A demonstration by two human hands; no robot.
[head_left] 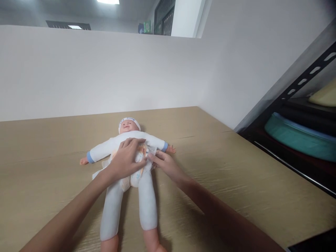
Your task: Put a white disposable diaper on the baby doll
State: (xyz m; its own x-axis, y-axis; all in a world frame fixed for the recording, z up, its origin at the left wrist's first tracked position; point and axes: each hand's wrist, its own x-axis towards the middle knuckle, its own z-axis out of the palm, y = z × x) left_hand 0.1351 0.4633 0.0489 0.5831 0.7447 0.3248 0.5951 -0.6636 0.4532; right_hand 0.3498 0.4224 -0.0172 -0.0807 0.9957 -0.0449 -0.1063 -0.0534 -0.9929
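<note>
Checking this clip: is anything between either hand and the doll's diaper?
Nothing visible is. The left hand lies flat on the diaper at the belly of the doll, and the right hand pinches the diaper's edge at the waist with its fingers.

The left hand point(126, 159) and right hand point(166, 164) are bare, and both long, slim forearms are uncovered.

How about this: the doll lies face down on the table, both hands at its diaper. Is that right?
No. The head view shows the doll lying face up, not down. It does lie on the table, with the left hand and right hand at its diaper.
</note>
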